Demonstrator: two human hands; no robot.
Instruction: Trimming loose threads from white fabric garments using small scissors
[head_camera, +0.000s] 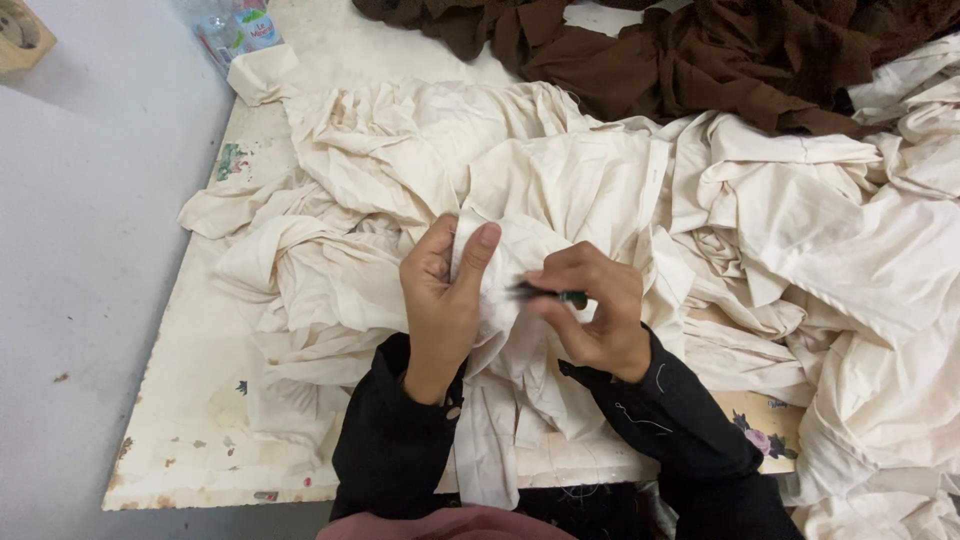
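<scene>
On the worn table (190, 420), hands pinch cream cloth (560, 190) and a crosswise dark tool (548, 293).

Cream cloth (560, 190) – brown fabric (720, 60) – black sleeves (400, 440), white board (200, 400).

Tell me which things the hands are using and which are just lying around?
In use:
left hand pinching the cream cloth
right hand holding a small dark tool

Lying about:
brown cloth
plastic bottle
cream cloth pile
worn white board
</scene>
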